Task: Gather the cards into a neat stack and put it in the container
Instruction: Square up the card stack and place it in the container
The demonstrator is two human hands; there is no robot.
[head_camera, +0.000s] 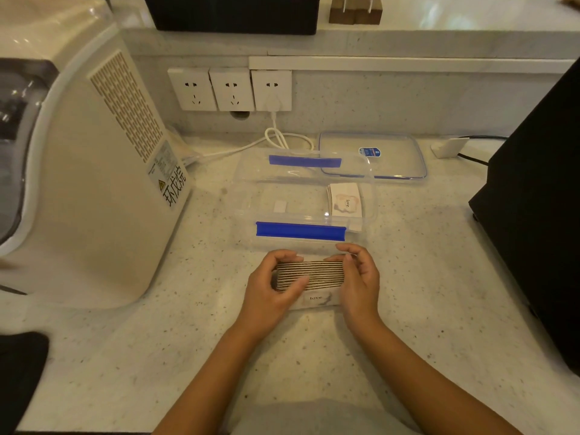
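Note:
A thick stack of cards stands on its long edge on the counter, edges facing up, its front card printed "love". My left hand clasps its left end and my right hand clasps its right end. Just behind the hands sits a clear plastic container with blue clips, lid off. Inside it, at the right, lies a small pile of cards with "love" on top, and a small white piece lies near the middle.
The container's clear lid lies behind it to the right. A large white appliance fills the left side. A black device stands at the right. Wall sockets with a white cable are behind.

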